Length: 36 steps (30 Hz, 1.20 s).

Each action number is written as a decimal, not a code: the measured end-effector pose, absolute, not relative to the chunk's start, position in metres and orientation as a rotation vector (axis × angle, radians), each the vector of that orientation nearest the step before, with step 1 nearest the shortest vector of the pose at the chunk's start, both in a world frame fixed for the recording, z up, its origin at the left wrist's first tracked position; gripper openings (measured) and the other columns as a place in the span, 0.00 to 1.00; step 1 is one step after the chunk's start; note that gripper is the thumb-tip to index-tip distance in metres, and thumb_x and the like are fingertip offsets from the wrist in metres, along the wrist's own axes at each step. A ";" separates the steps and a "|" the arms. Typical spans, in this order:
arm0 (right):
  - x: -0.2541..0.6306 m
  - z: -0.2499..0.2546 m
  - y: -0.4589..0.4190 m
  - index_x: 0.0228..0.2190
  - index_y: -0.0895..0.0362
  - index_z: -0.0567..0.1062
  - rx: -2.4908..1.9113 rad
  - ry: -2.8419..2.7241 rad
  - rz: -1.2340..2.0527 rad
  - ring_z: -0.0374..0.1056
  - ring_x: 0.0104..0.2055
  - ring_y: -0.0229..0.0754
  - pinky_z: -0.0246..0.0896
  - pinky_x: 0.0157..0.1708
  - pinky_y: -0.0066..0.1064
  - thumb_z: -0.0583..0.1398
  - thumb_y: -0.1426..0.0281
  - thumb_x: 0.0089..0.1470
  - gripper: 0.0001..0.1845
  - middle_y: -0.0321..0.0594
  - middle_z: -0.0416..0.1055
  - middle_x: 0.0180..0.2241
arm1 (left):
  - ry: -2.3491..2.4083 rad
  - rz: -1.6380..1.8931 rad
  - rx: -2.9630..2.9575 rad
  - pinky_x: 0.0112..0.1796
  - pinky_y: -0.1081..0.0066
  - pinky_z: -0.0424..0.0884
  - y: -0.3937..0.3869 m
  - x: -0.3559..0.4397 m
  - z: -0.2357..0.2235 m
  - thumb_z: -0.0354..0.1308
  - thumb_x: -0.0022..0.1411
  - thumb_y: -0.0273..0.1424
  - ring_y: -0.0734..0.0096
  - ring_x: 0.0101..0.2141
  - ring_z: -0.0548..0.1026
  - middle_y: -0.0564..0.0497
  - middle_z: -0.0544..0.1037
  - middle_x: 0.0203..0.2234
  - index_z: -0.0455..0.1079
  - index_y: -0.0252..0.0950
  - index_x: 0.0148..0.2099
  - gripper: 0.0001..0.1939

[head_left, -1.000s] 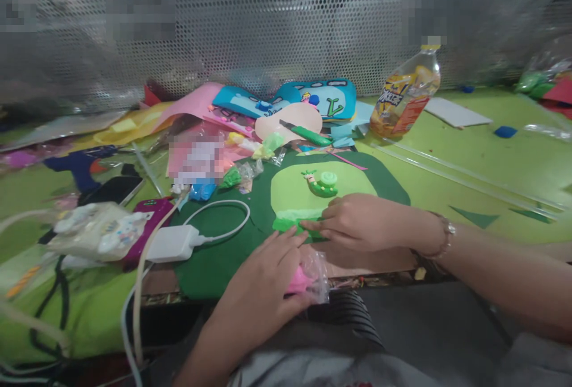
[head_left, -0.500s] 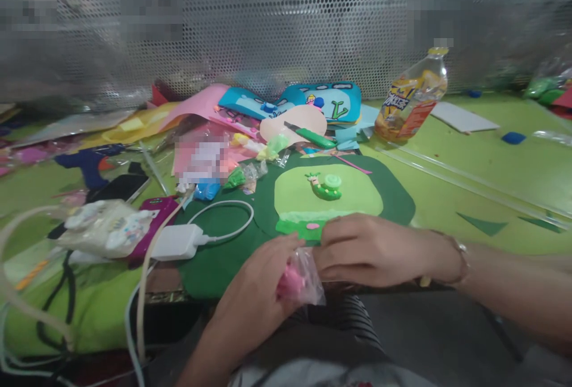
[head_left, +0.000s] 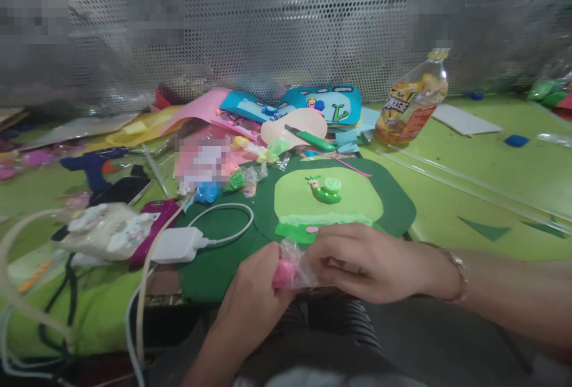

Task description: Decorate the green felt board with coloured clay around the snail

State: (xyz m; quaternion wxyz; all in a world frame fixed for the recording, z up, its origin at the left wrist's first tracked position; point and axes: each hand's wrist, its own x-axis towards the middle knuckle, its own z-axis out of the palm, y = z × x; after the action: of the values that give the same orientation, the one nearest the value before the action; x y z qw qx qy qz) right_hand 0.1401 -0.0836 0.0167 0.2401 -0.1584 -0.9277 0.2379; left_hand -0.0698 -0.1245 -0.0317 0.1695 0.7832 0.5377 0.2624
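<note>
My left hand (head_left: 252,292) is closed around a small clear plastic bag of pink clay (head_left: 288,268) near the table's front edge. My right hand (head_left: 369,262) meets it from the right, its fingers pinching at the bag. Just beyond both hands lies a dark green felt sheet (head_left: 393,193) with a light green patch (head_left: 357,196). On the patch sits a green clay snail (head_left: 325,188). A bright green clay strip with a pink dot (head_left: 306,231) lies along the patch's near edge.
A white charger and cable (head_left: 179,243), a magenta phone (head_left: 154,220) and a black phone (head_left: 118,190) lie left. Small clay bags (head_left: 250,175), a green-handled cutter (head_left: 313,139), foam sheets, a blue glue gun (head_left: 92,164) and a drink bottle (head_left: 411,101) stand behind. A perforated metal screen (head_left: 268,24) backs the table.
My right hand left the green clay strip and drew back to the bag. My left hand lifted the bag slightly and curled tighter around it. A pink dot now shows on the strip.
</note>
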 end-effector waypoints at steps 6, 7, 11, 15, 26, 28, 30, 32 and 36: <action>0.142 0.017 -0.080 0.45 0.60 0.69 -0.500 -2.556 0.653 0.63 0.33 0.39 0.62 0.33 0.28 0.49 0.78 0.59 0.15 0.45 0.68 0.34 | 1.551 0.747 2.092 0.25 0.74 0.58 -0.121 -0.059 -0.024 0.51 0.59 0.30 0.72 0.24 0.67 0.55 0.69 0.22 0.58 0.38 0.28 0.07; 0.142 0.016 -0.079 0.44 0.60 0.71 -0.518 -2.546 0.657 0.63 0.32 0.38 0.61 0.32 0.27 0.49 0.78 0.59 0.14 0.44 0.67 0.32 | 1.544 0.737 2.076 0.25 0.74 0.58 -0.121 -0.057 -0.023 0.52 0.59 0.30 0.72 0.25 0.66 0.56 0.69 0.22 0.58 0.38 0.28 0.07; 0.141 0.011 -0.074 0.35 0.59 0.75 -0.543 -2.469 0.697 0.62 0.30 0.35 0.61 0.30 0.25 0.53 0.74 0.60 0.10 0.40 0.65 0.30 | 1.550 0.654 2.053 0.25 0.74 0.56 -0.119 -0.052 -0.023 0.51 0.59 0.30 0.72 0.25 0.66 0.57 0.68 0.23 0.59 0.39 0.29 0.06; 0.140 0.004 -0.072 0.30 0.59 0.75 -0.531 -2.440 0.703 0.63 0.31 0.34 0.61 0.31 0.24 0.55 0.75 0.59 0.09 0.39 0.65 0.30 | 1.585 0.623 2.040 0.25 0.74 0.55 -0.118 -0.052 -0.027 0.51 0.57 0.29 0.73 0.24 0.64 0.57 0.67 0.22 0.58 0.39 0.28 0.07; 0.153 0.023 -0.062 0.28 0.56 0.67 -0.776 -2.222 0.397 0.61 0.26 0.34 0.58 0.26 0.26 0.51 0.71 0.61 0.11 0.36 0.66 0.24 | 1.497 0.662 2.077 0.25 0.74 0.55 -0.120 -0.058 -0.028 0.52 0.56 0.27 0.74 0.24 0.64 0.58 0.66 0.21 0.56 0.38 0.27 0.08; 0.164 0.031 -0.052 0.24 0.56 0.67 -0.951 -2.166 0.301 0.61 0.23 0.34 0.56 0.24 0.27 0.50 0.67 0.61 0.15 0.35 0.65 0.21 | 1.484 0.639 2.127 0.25 0.74 0.56 -0.120 -0.058 -0.029 0.52 0.55 0.27 0.74 0.24 0.64 0.58 0.66 0.21 0.57 0.38 0.27 0.08; 0.176 0.036 -0.041 0.22 0.56 0.68 -1.095 -2.119 0.244 0.60 0.22 0.34 0.55 0.22 0.27 0.51 0.64 0.61 0.18 0.35 0.65 0.19 | 1.492 0.621 2.160 0.25 0.74 0.56 -0.120 -0.059 -0.029 0.53 0.54 0.26 0.73 0.24 0.64 0.57 0.67 0.22 0.58 0.38 0.27 0.06; 0.185 0.038 -0.034 0.22 0.56 0.71 -1.177 -2.137 0.222 0.61 0.21 0.34 0.55 0.22 0.28 0.54 0.62 0.59 0.17 0.35 0.67 0.19 | 1.497 0.621 2.174 0.26 0.74 0.57 -0.120 -0.059 -0.030 0.53 0.54 0.25 0.73 0.24 0.65 0.57 0.67 0.22 0.60 0.38 0.28 0.05; 0.192 0.035 -0.037 0.27 0.56 0.77 -1.223 -2.248 0.282 0.68 0.27 0.38 0.62 0.27 0.29 0.59 0.64 0.55 0.11 0.38 0.76 0.27 | 1.478 0.614 2.189 0.26 0.73 0.58 -0.119 -0.061 -0.031 0.54 0.54 0.27 0.72 0.25 0.67 0.57 0.68 0.22 0.61 0.38 0.28 0.05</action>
State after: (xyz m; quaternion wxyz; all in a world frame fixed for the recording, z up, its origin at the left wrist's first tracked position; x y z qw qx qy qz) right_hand 0.1916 -0.0368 0.0350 0.2798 -0.4560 -0.8383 0.1051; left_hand -0.0613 -0.1191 -0.0309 0.2132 0.7887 0.5326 0.2212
